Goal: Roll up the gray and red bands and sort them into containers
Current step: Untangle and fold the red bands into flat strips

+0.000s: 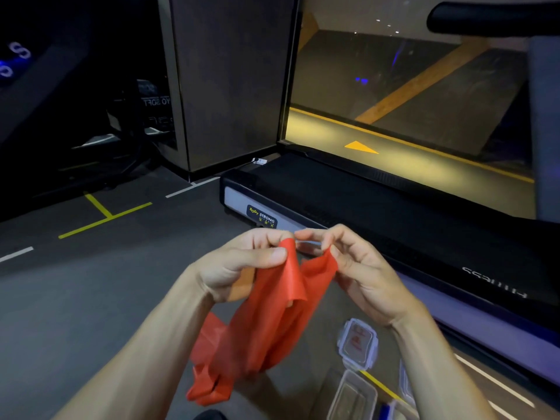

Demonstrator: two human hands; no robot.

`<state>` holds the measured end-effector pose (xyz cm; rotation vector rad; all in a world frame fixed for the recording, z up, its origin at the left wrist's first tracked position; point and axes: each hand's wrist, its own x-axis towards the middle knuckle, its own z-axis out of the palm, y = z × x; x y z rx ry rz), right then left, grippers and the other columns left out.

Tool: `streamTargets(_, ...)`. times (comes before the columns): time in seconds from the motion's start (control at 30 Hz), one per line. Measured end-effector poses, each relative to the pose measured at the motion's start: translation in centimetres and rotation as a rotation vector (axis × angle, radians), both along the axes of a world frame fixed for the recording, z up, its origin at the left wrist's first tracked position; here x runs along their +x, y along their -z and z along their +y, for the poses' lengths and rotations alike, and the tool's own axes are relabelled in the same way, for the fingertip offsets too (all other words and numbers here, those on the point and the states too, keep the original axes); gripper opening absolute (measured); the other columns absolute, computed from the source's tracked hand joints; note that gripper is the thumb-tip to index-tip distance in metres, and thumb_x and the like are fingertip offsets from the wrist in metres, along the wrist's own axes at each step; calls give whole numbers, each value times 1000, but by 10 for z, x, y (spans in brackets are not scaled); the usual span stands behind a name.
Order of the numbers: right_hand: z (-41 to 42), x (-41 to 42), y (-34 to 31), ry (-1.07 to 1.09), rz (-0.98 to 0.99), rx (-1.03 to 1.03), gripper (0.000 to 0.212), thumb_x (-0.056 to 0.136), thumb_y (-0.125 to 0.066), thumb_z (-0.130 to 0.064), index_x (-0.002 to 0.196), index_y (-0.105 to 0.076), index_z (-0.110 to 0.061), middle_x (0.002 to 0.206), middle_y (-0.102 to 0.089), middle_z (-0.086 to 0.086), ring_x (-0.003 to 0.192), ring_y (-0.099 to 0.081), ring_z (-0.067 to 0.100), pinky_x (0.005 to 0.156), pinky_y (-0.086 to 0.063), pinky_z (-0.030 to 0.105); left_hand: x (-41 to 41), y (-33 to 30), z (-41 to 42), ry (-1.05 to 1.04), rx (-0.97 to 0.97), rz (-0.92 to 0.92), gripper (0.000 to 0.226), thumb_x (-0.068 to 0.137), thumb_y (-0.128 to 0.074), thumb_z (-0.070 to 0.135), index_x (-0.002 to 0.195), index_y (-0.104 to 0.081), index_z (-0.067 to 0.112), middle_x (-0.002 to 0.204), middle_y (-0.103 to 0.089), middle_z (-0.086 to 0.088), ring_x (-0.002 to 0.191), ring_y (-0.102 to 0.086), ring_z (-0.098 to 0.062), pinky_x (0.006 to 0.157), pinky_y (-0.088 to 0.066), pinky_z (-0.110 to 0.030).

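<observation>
1. Red band (272, 313) up in the air over the floor (91, 298), top edge stretched between both hands, the rest hanging loose and crumpled below.
2. Left hand (242, 262) pinching one top corner of the band between thumb and fingers.
3. Right hand (351, 268) pinching the other corner, fingers curled round the edge.
4. No roll visible yet; judged as the very start of rolling, edge just being lined up.
5. Clear containers on the floor, lower right: a lidded one (359, 344) with something red showing through, perhaps a red band already stored; an open one (353, 395) beside it, contents unclear.
6. No gray band in sight; impossible to tell whether sorted or waiting.
7. Left to do: rolling this band, placing it in its container.
</observation>
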<state>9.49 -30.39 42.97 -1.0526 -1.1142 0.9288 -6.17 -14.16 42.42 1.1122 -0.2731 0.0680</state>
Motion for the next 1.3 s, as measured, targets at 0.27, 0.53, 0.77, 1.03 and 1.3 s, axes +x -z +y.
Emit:
streamTargets(0.27,9,-15,-8,32,-24,38,13,101,-51,-20,100,-53,-8,140,-62,15,126,-61,41,102,-51,50,2,9,8,-83,209,134,16,91,-70,24,88,-65,9,83,-64,-4,75,-63,-16,75,-50,-28)
streamTargets(0.53,10,-10,-3,42,-322,-47,11,102,-54,-19,103,-58,-9,133,-67,7,126,-62,22,106,-49,35,7,9,5,-180,390,168,17,97,-56,7,91,-57,-9,88,-62,14,77,-55,-5,75,-44,-21)
streamTargets(0.77,6,-1,-4,135,-506,-69,7,101,-58,-17,98,-62,-13,76,-57,0,72,-50,10,69,-41,25,6,11,13,-183,547,282,13,97,-67,19,98,-71,7,87,-63,-14,81,-54,-23,75,-46,-27)
streamTargets(1.03,-2,8,-23,204,286,114,8,98,-53,-16,92,-58,-18,79,-57,-1,60,-55,8,56,-50,21,9,12,7,-296,649,276,11,91,-72,21,81,-73,14,67,-64,0,65,-53,-7,66,-44,-21)
streamTargets(1.3,-4,17,-22,198,306,88,14,87,-71,-25,91,-59,-21,79,-55,-3,63,-49,10,56,-45,23,19,11,-3,-416,701,192,14,80,-84,11,74,-71,16,73,-74,1,69,-66,-7,70,-49,-18)
